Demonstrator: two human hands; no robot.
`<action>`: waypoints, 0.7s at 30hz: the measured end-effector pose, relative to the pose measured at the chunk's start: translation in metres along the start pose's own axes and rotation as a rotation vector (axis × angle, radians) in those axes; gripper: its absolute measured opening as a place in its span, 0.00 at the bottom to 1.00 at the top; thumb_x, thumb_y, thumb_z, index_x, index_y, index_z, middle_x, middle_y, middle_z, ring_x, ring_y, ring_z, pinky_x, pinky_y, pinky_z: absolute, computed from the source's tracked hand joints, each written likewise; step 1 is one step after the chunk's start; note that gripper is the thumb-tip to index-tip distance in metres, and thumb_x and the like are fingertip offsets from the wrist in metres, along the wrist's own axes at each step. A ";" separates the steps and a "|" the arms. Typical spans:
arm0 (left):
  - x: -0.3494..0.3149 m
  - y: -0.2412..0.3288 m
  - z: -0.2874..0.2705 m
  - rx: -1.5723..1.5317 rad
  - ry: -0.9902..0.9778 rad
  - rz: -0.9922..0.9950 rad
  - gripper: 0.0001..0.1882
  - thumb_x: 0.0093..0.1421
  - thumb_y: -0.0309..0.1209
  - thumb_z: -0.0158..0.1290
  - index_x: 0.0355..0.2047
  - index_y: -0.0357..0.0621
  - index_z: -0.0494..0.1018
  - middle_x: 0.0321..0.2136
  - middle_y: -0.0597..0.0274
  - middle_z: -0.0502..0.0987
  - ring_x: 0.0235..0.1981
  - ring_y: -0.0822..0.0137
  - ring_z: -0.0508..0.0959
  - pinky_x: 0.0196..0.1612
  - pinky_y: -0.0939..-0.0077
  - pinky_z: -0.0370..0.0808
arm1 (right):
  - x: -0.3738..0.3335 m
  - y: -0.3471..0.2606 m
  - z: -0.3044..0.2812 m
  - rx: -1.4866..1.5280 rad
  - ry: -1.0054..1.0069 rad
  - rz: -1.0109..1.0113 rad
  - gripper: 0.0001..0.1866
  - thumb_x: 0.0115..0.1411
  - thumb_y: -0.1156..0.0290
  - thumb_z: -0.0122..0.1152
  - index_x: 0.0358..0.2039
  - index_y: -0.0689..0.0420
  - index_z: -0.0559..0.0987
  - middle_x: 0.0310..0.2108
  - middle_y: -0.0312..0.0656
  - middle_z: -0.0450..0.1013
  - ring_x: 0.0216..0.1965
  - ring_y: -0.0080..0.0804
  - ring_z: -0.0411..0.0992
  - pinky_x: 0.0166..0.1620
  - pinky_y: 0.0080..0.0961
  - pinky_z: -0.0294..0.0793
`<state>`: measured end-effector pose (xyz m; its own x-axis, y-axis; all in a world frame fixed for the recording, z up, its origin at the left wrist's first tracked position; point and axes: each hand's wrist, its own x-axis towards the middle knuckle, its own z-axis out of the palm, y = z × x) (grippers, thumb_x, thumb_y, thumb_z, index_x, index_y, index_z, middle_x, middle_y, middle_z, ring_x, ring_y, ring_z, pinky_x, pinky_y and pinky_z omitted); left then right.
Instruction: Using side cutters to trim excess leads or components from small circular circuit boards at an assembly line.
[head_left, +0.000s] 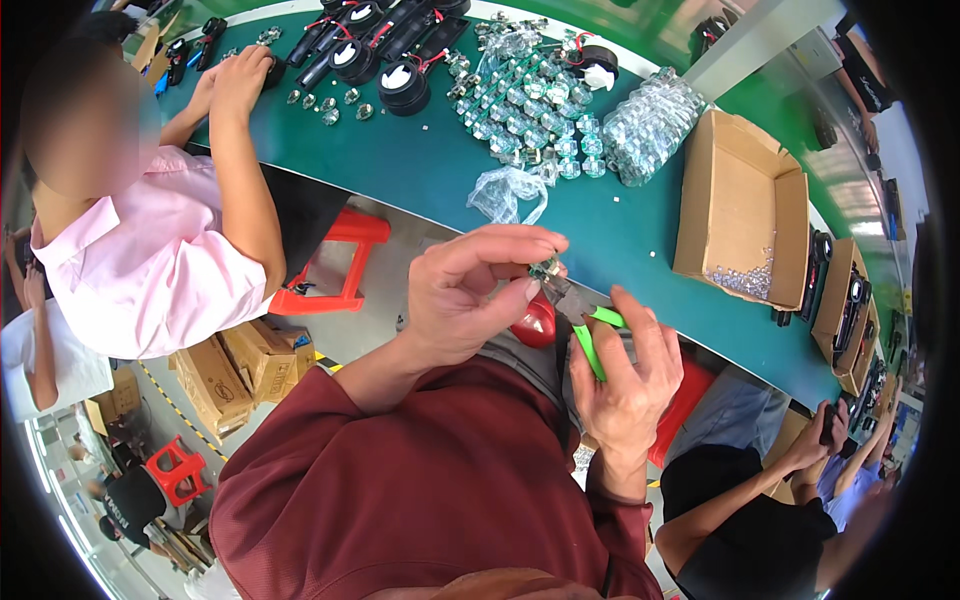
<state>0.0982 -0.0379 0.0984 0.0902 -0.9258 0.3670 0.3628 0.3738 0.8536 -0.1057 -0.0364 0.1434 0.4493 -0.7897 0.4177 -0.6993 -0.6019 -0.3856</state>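
My left hand (470, 295) pinches a small green circuit part (546, 267) between thumb and fingers, just in front of the green workbench (420, 165). My right hand (628, 375) grips green-handled cutters (590, 335) whose jaws meet that part. Both arms wear dark red sleeves. A pile of similar small clear-and-green parts (525, 110) lies on the bench further back.
An open cardboard box (745, 205) holding small clear pieces sits at right. Bags of clear parts (650, 125), a crumpled plastic bag (508, 192) and black round units (400, 85) with red wires lie on the bench. A person in pink (150, 240) works at left; another person (760, 510) at lower right.
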 end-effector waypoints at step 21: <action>-0.003 -0.011 0.008 0.229 0.007 0.235 0.21 0.52 0.07 0.40 0.46 0.31 0.69 0.48 0.40 0.71 0.39 0.53 0.84 0.43 0.58 0.87 | 0.000 -0.003 0.011 0.066 0.035 -0.032 0.13 0.38 0.81 0.66 0.30 0.62 0.82 0.37 0.45 0.75 0.32 0.45 0.76 0.35 0.36 0.76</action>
<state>0.0863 -0.0392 0.0909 0.1531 -0.8127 0.5623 0.1136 0.5797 0.8069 -0.0976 -0.0361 0.1355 0.4506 -0.7660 0.4586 -0.6463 -0.6342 -0.4244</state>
